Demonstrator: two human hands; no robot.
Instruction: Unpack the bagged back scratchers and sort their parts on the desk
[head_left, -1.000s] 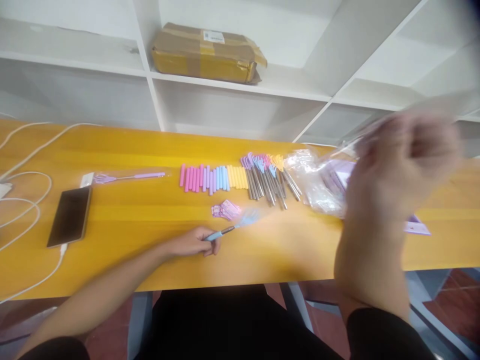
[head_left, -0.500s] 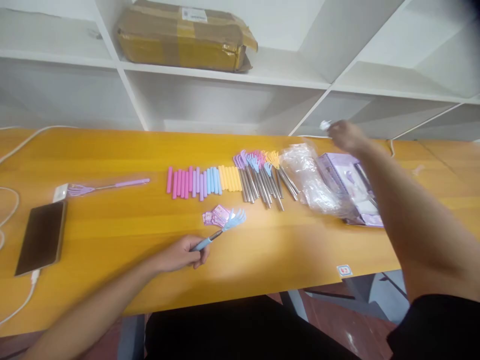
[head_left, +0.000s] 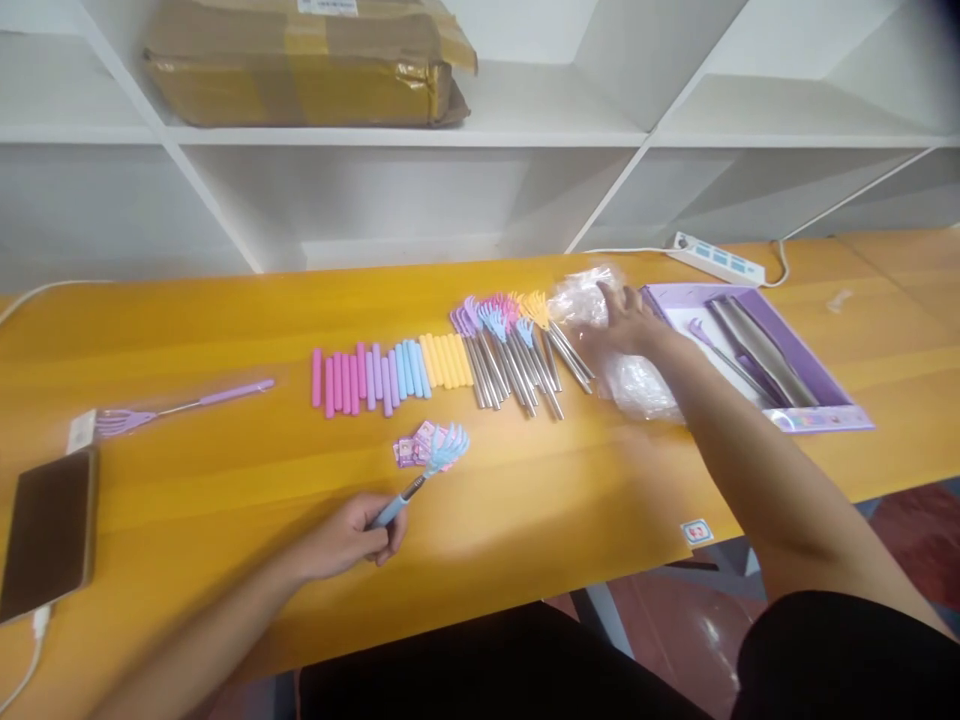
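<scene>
Left fingers (head_left: 396, 537) hide part of blue scratcher (head_left: 413, 486); right fingers (head_left: 615, 303) obscure plastic (head_left: 639, 388).

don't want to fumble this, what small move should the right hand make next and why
Probably pinch one of the clear plastic bags with the right hand: its fingers are spread at the pile, and the left hand holds a blue scratcher with no bag around it.

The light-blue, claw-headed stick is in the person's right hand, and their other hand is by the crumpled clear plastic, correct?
Wrong hand: the head view shows the light-blue, claw-headed stick in the left hand; the right hand is by the crumpled clear plastic.
</scene>
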